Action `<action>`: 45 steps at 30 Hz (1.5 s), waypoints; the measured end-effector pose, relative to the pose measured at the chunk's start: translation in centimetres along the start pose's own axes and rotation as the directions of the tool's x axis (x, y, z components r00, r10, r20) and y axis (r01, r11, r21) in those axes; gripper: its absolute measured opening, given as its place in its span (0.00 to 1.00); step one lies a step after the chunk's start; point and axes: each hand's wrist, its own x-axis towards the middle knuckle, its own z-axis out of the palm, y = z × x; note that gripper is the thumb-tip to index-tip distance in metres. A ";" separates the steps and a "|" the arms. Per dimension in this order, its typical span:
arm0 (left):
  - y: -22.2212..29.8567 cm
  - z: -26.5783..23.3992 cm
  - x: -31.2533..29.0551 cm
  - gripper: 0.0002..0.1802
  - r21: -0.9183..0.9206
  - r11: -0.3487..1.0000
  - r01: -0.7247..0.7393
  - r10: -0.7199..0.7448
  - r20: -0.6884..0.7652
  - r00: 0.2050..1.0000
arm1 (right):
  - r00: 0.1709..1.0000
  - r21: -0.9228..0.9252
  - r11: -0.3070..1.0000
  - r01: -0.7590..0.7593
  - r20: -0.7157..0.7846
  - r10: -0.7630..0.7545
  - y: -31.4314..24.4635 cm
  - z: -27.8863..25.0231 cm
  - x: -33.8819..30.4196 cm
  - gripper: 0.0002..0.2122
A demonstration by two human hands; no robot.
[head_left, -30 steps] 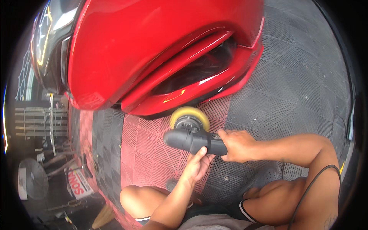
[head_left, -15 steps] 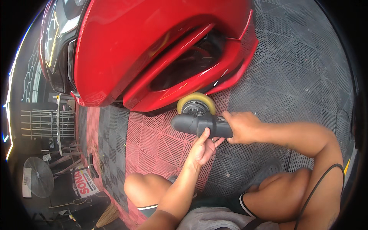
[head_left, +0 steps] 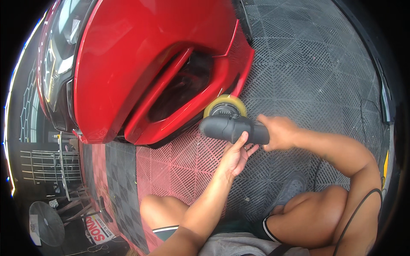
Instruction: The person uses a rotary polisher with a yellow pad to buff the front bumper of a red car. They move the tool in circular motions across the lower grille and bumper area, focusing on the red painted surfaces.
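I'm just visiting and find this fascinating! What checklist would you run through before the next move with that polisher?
1. Right hand gripping the polisher: ok, wrapped around its end.
2. Left hand steadying it: cannot tell; the thumb lies against the body, but the fingers are spread and may bear little weight.
3. Yellow pad touching the red bumper: cannot tell; they overlap in view.
4. Pad spinning or stopped: cannot tell from a still.
5. Black cable clear of the pad: ok, the visible loop crosses the right upper arm.
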 end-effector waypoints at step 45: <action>2.3 -7.8 -6.4 0.37 -0.103 0.989 -0.103 0.084 -0.170 0.982 | 0.985 0.003 0.993 0.116 0.129 -0.115 -8.4 4.9 5.5 0.34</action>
